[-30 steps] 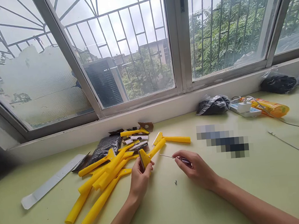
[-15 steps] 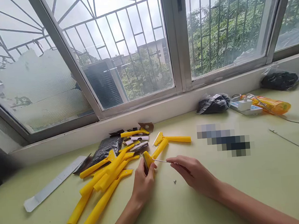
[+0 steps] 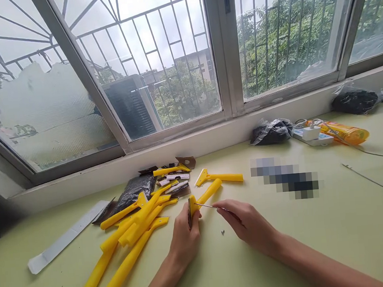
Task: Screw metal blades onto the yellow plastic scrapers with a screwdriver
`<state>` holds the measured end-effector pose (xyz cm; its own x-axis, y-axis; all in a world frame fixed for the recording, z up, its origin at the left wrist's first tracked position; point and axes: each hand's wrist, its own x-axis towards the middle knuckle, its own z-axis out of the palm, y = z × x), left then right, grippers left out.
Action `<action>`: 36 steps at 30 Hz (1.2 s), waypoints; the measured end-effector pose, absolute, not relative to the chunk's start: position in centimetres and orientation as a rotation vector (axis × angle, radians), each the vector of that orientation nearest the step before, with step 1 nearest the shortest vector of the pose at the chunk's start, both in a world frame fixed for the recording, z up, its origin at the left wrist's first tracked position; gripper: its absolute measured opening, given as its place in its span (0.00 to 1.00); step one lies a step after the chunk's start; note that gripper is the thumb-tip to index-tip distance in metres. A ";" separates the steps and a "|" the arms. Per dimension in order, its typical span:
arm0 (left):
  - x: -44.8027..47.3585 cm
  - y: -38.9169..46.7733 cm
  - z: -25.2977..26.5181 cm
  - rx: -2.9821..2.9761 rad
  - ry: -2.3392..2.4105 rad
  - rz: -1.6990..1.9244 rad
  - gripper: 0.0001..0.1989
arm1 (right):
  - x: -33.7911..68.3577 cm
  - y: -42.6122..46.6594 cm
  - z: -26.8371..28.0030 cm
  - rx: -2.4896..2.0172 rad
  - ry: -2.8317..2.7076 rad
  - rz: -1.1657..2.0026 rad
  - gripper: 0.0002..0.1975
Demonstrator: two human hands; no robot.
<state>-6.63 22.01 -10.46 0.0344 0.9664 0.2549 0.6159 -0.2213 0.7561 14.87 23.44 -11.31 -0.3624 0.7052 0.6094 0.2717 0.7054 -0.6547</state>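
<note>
My left hand (image 3: 186,230) is closed around the head of a yellow scraper (image 3: 210,191), whose handle points up and to the right. A dark strip runs along the left edge of that head. In my right hand (image 3: 247,221) is a thin screwdriver (image 3: 205,205), its tip touching the flat of the scraper's head. Small metal screws (image 3: 223,232) lie on the table between my forearms. Behind the held scraper rests another yellow scraper (image 3: 227,177). Left of my left hand is a pile of yellow scrapers (image 3: 141,222), several overlapping one another.
A black plastic bag (image 3: 134,193) and small dark packets (image 3: 178,188) lie behind the pile. A white strip (image 3: 68,237) is at far left. Along the window stand a bagged dark bundle (image 3: 270,132), a power strip (image 3: 313,138) and an orange bottle (image 3: 349,132). A blurred patch hides something at right.
The held scraper has turned slightly in my left hand, its handle swinging right and its head more edge-on. The screwdriver tip stays against it. The view has shifted slightly.
</note>
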 end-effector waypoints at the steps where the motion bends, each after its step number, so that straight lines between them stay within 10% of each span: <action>1: -6.6 22.0 -10.5 1.881 1.597 1.048 0.11 | 14.8 23.4 -11.3 -0.754 -1.939 0.557 0.13; 36: -6.5 21.9 -10.4 1.899 1.567 1.069 0.10 | 14.8 23.5 -11.1 -0.931 -2.036 0.536 0.10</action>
